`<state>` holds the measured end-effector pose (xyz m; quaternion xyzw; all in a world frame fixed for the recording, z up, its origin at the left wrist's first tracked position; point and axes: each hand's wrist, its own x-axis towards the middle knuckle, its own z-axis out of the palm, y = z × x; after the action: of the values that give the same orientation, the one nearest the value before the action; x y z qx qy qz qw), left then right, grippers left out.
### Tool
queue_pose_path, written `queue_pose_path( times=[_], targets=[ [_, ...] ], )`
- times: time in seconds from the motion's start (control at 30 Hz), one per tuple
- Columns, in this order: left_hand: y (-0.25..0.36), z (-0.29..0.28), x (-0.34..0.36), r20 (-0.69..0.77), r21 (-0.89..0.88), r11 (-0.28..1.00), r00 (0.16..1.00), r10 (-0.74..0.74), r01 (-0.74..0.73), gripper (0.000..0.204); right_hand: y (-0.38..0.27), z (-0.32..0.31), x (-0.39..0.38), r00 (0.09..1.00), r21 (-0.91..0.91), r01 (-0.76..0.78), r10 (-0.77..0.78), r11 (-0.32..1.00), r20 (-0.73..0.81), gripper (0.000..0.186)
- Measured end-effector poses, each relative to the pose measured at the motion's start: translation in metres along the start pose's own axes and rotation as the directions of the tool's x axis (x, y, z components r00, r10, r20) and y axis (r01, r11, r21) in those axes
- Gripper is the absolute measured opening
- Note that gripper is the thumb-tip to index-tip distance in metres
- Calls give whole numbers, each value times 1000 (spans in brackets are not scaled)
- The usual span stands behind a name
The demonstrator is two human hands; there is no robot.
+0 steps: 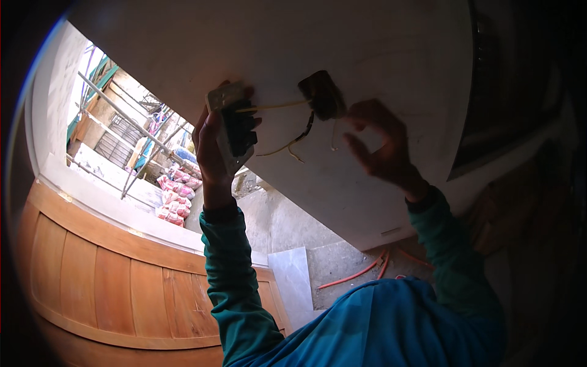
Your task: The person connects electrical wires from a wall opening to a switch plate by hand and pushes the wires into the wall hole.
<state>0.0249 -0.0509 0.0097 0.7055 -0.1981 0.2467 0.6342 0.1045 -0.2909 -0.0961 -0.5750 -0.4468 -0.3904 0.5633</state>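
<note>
My left hand (211,144) is closed round a pale electrical wall plate (227,98), held tilted with the dark modules (241,131) on its back turned toward the wall. A yellowish wire (278,107) runs from these modules into a dark wall box (322,95). Below it hangs a second wire (292,147), wrapped in dark tape near the box, its light ends split apart. A short thin wire (334,139) dangles from the box's lower edge. Just right of the box, my right hand (385,144) is raised, thumb and fingers apart, slightly blurred, holding nothing that I can see.
The pale wall (391,55) fills the upper middle. At left, a wooden panelled door (116,275) stands by an opening onto scaffold poles (125,110) and stacked sacks (174,196). Orange conduits (351,278) and a grey tile (290,275) lie low near my body.
</note>
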Motion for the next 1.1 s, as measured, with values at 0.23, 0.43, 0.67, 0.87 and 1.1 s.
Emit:
queue_pose_path(
  times=[0.23, 0.43, 0.67, 0.87, 1.1],
  targets=[
    [-5, 14, 9, 18, 52, 992, 993, 113, -114, 61, 2, 17, -4, 996, 17, 90, -90, 996, -5, 26],
    [-3, 14, 5, 10, 66, 988, 991, 137, -137, 61, 3, 6, -13, 995, -9, 57, -58, 998, -82, 18],
    [0, 13, 1, 17, 134, 976, 985, 174, -174, 60, 9, -8, -34, 934, 248, -174, 240, 953, -265, 7],
    [1, 14, -1, 28, 219, 960, 984, 175, -177, 55, 6, -10, -18, 921, 369, -221, 317, 903, -225, 14],
    [-5, 5, -3, -21, -55, 998, 999, 37, -38, 51, -1, -3, 24, 925, 446, -71, 226, 892, -306, 14]
  ],
)
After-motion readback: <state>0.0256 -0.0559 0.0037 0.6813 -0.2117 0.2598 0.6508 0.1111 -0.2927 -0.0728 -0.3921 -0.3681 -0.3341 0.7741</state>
